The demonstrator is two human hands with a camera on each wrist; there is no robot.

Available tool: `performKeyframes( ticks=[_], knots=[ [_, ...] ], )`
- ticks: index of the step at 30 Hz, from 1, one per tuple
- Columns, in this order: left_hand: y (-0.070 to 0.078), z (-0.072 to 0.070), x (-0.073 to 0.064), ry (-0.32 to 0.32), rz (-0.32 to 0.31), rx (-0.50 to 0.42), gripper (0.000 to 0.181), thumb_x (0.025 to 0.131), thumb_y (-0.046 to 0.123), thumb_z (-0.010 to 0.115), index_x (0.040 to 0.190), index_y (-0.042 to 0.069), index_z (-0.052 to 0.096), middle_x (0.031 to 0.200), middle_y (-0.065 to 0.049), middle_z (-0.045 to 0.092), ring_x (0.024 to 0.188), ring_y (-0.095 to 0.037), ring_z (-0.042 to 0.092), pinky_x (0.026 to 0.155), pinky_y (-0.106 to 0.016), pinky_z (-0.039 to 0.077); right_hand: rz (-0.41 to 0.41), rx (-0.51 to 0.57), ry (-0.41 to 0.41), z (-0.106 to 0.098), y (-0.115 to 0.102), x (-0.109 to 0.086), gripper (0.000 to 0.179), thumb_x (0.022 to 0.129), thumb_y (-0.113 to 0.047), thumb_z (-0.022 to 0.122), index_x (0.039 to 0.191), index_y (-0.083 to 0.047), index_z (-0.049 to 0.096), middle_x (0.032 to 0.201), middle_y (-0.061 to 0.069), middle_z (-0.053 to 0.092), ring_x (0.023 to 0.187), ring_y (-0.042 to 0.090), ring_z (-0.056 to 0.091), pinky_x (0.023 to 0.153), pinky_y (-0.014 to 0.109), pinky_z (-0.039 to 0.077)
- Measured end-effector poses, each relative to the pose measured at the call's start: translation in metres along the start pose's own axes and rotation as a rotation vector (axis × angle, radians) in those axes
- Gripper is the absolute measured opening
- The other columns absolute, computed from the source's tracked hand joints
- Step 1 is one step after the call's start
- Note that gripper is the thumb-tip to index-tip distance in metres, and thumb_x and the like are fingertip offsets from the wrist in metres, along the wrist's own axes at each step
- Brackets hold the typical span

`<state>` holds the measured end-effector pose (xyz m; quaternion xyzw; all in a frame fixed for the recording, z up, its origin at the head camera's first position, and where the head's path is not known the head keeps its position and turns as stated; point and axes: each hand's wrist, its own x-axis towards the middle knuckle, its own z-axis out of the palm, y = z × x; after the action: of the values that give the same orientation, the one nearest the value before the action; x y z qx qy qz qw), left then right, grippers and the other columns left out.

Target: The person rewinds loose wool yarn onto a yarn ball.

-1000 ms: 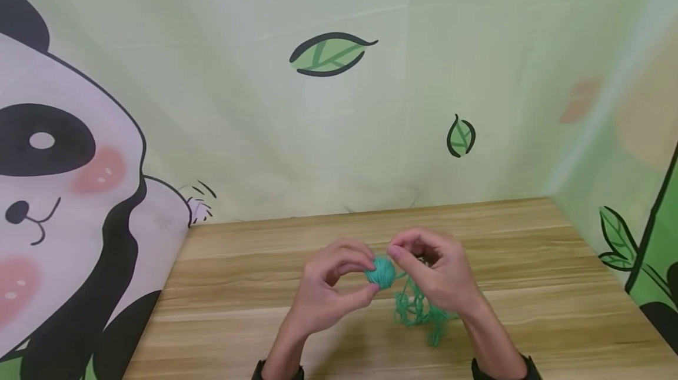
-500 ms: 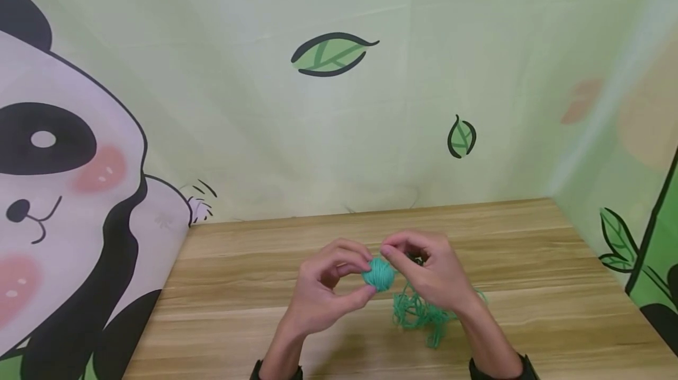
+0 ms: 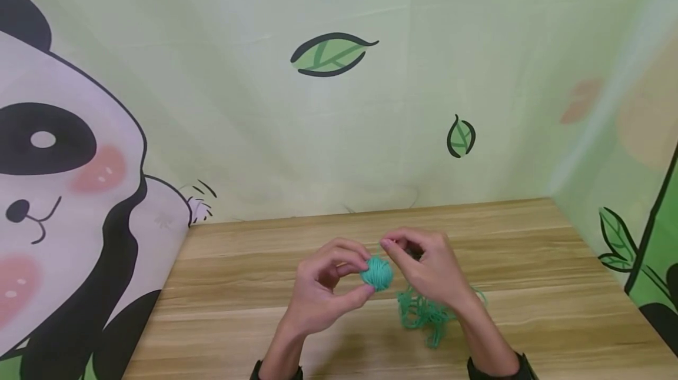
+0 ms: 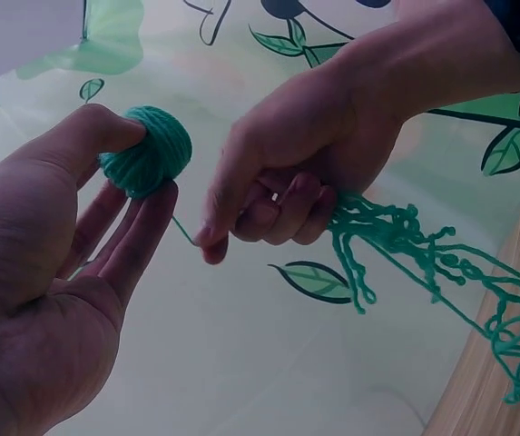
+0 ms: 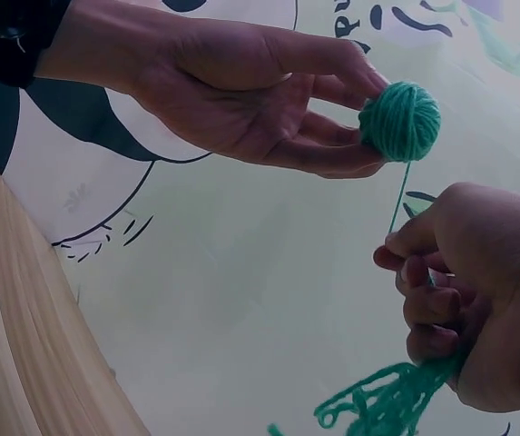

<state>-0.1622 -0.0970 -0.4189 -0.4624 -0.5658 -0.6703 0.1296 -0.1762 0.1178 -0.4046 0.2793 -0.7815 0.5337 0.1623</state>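
Note:
A small ball of teal yarn (image 3: 377, 273) is held between the thumb and fingertips of my left hand (image 3: 328, 289), above the table. Just to its right, my right hand (image 3: 429, 265) pinches the yarn strand (image 5: 400, 198) between thumb and index finger. That strand runs taut from the ball to the pinch, as the right wrist view shows. The other right fingers curl in, and a loose tangle of yarn (image 4: 396, 232) trails out from beneath them. In the head view the tangle (image 3: 424, 312) appears below the right hand, partly covered by the wrist.
A wood-grain table (image 3: 228, 286) spreads under both hands. Behind it hangs a pale green backdrop (image 3: 238, 103) printed with leaves and a large panda (image 3: 47, 192) on the left. Another printed panel (image 3: 635, 221) borders the right side.
The right hand has shifted slightly left, with its fingertips now just above and beside the ball. My left hand and the ball have drifted a little left; the tangle stays in about the same place.

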Motion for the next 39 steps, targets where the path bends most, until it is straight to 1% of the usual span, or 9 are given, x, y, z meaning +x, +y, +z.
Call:
performKeyframes(
  ticks=[5,10,16,19,21,25,29,35,39],
  knots=[
    [-0.001,0.001,0.0,0.01,0.002,-0.008,0.036,0.071,-0.029,0.073,0.102,-0.014,0.062,0.11,-0.027,0.061,0.104,-0.028,0.064,0.086,-0.047,0.063,0.018,-0.086,0.013,0.002,0.007,0.0,0.01,0.099,-0.012,0.071,0.097,-0.009,0.08,0.066,-0.007,0.065,0.05,0.007,0.049,0.041,0.019,0.043],
    [-0.001,0.002,0.001,0.071,0.002,-0.007,0.036,0.071,-0.03,0.072,0.102,-0.015,0.061,0.111,-0.025,0.061,0.105,-0.028,0.064,0.087,-0.046,0.063,0.019,-0.071,-0.066,0.003,0.007,-0.001,0.01,0.098,-0.009,0.07,0.097,-0.009,0.08,0.071,-0.006,0.069,0.053,0.007,0.054,0.044,0.02,0.05],
    [-0.001,0.001,0.003,0.175,0.005,0.035,0.035,0.073,-0.031,0.071,0.103,-0.018,0.059,0.115,-0.018,0.062,0.105,-0.028,0.065,0.09,-0.044,0.062,-0.059,-0.035,-0.212,0.003,0.007,-0.002,0.016,0.099,-0.007,0.067,0.094,-0.015,0.08,0.063,-0.009,0.058,0.05,0.002,0.046,0.042,0.014,0.039],
    [-0.001,0.001,0.004,0.221,0.007,0.07,0.034,0.075,-0.03,0.071,0.104,-0.018,0.06,0.116,-0.017,0.062,0.105,-0.029,0.065,0.091,-0.044,0.062,-0.133,-0.005,-0.254,0.005,0.007,-0.002,0.019,0.099,-0.006,0.068,0.087,-0.019,0.076,0.061,-0.01,0.054,0.05,0.0,0.043,0.041,0.014,0.037],
    [-0.002,0.001,0.004,0.244,0.006,0.092,0.034,0.076,-0.029,0.071,0.106,-0.017,0.061,0.115,-0.019,0.062,0.105,-0.03,0.065,0.091,-0.045,0.062,-0.181,0.018,-0.269,0.006,0.006,-0.003,0.019,0.098,-0.005,0.069,0.086,-0.02,0.074,0.064,-0.011,0.057,0.051,-0.001,0.044,0.041,0.014,0.04],
    [-0.004,0.001,0.005,0.275,0.0,0.141,0.033,0.077,-0.026,0.073,0.107,-0.014,0.063,0.112,-0.027,0.06,0.105,-0.033,0.066,0.09,-0.047,0.062,-0.231,0.089,-0.266,0.005,0.002,-0.004,0.02,0.095,0.002,0.07,0.093,-0.017,0.076,0.068,-0.01,0.062,0.053,0.001,0.046,0.042,0.015,0.042],
    [-0.001,0.003,0.007,0.29,-0.003,0.192,0.034,0.076,-0.026,0.074,0.106,-0.013,0.065,0.11,-0.028,0.06,0.104,-0.033,0.066,0.089,-0.047,0.062,-0.239,0.158,-0.234,0.003,-0.002,-0.005,0.022,0.092,0.008,0.069,0.094,-0.013,0.077,0.065,-0.006,0.059,0.053,0.003,0.044,0.041,0.015,0.037],
    [0.011,0.008,0.014,0.273,-0.008,0.272,0.031,0.076,-0.025,0.074,0.104,-0.014,0.065,0.107,-0.028,0.06,0.104,-0.03,0.065,0.086,-0.046,0.063,-0.266,0.212,-0.22,0.0,-0.009,-0.006,0.025,0.089,0.013,0.069,0.093,-0.01,0.076,0.063,-0.003,0.056,0.051,0.004,0.041,0.041,0.013,0.033],
    [0.016,0.01,0.017,0.251,-0.01,0.289,0.031,0.075,-0.026,0.074,0.103,-0.015,0.065,0.106,-0.028,0.061,0.103,-0.03,0.064,0.085,-0.046,0.064,-0.263,0.253,-0.21,-0.002,-0.01,-0.006,0.025,0.089,0.016,0.067,0.095,-0.007,0.077,0.063,-0.002,0.056,0.051,0.005,0.042,0.041,0.013,0.033]
  ],
)
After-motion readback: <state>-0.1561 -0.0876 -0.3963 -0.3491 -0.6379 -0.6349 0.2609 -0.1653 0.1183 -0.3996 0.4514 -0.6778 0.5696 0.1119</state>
